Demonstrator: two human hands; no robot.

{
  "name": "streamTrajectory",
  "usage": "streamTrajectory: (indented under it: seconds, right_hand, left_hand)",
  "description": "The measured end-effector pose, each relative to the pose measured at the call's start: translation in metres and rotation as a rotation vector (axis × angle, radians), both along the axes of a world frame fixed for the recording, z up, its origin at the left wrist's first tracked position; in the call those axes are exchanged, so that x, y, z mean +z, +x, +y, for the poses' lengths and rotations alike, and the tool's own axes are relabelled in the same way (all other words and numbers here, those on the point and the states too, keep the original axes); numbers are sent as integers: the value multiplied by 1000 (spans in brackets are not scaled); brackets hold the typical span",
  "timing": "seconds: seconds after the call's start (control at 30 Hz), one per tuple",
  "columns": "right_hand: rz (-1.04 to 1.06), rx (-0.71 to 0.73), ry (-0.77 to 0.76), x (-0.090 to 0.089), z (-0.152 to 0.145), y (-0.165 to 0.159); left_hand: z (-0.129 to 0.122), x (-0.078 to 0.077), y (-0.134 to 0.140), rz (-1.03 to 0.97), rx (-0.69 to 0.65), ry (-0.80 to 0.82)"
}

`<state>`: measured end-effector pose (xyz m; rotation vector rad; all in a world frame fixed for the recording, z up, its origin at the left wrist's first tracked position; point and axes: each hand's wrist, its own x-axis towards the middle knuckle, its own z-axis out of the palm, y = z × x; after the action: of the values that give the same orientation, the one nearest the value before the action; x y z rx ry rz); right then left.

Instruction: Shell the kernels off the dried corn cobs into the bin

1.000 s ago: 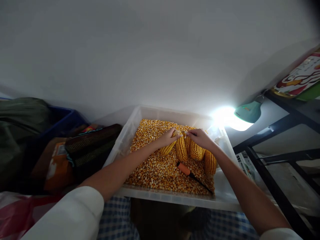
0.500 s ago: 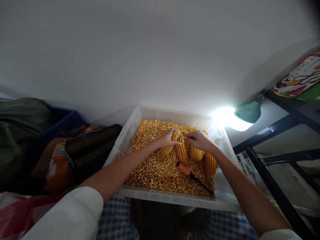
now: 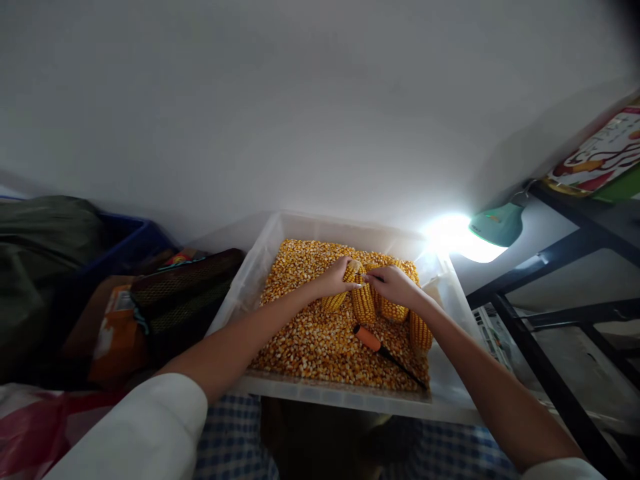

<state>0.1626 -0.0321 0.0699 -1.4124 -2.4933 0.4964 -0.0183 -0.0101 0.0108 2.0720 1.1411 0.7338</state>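
Observation:
My left hand [image 3: 335, 279] is closed around a yellow corn cob [image 3: 335, 302] that tilts with its pale end up. My right hand [image 3: 396, 287] pinches a thin dark tool [image 3: 374, 277], its tip at the cob's upper end; the hand hides most of the tool, so its kind is unclear. Below my hands several more cobs lie on loose corn kernels [image 3: 305, 340], among them one cob [image 3: 421, 330] at the right. A screwdriver-like tool with an orange handle [image 3: 367, 338] and dark shaft rests on the kernels. All this sits in a translucent plastic bin [image 3: 350, 395].
A lit green lamp [image 3: 497, 227] hangs from a dark metal rack [image 3: 530, 360] at the right. On the left are a black mesh bag [image 3: 185, 300], an orange box [image 3: 113, 333] and a blue crate [image 3: 135, 233]. A pale wall [image 3: 320, 113] rises behind the bin.
My right hand has shifted slightly and turned at the cob's upper end. My left hand and the cob it holds have hardly moved.

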Motion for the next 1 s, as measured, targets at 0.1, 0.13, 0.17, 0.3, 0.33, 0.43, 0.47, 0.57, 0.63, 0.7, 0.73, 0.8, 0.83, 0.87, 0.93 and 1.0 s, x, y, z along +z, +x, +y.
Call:
streamTrajectory:
  seconds: [0.1, 0.13, 0.17, 0.3, 0.33, 0.43, 0.47, 0.57, 0.63, 0.7, 0.73, 0.8, 0.83, 0.87, 0.93, 1.0]
  right_hand:
    - [0, -17, -5, 0, 0, 1]
    - [3, -17, -7, 0, 1, 1]
    - [8, -15, -9, -1, 1, 1]
    - [19, -13, -13, -5, 3, 1]
    - [17, -16, -9, -7, 3, 1]
    - [-3, -41, 13, -9, 1, -3]
    - [-19, -54, 18, -10, 0, -4]
    - [-90, -95, 30, -9, -3, -8]
    - [-143, -117, 37, -7, -5, -10]
    - [-187, -136, 48, -6, -7, -12]
    - [-207, -143, 54, -6, -8, -13]
    - [-243, -155, 66, -7, -10, -14]
    - [-260, -163, 70, -7, -11, -15]
    - [-276, -174, 73, -8, -11, -16]
    - [-300, -194, 77, -9, -13, -16]
    - [-311, -194, 78, -9, -13, -17]
  left_hand:
    - [0, 1, 0, -7, 0, 1]
    - [0, 1, 0, -7, -1, 2]
    - [-1, 2, 0, -4, -5, 2]
    - [-1, 3, 0, 7, -11, 16]
    - [-1, 2, 0, 10, -8, 25]
    - [0, -2, 2, 33, -13, 73]
    - [0, -3, 3, 41, -18, 95]
    - [1, -8, 4, 61, -48, 159]
    - [2, -11, 5, 66, -66, 192]
    - [3, -15, 6, 74, -70, 216]
    - [3, -17, 7, 82, -70, 229]
    - [3, -21, 8, 101, -70, 253]
    - [3, -23, 8, 110, -73, 260]
    - [4, -24, 9, 114, -71, 262]
    - [4, -26, 10, 108, -53, 251]
    - [4, -27, 11, 94, -35, 235]
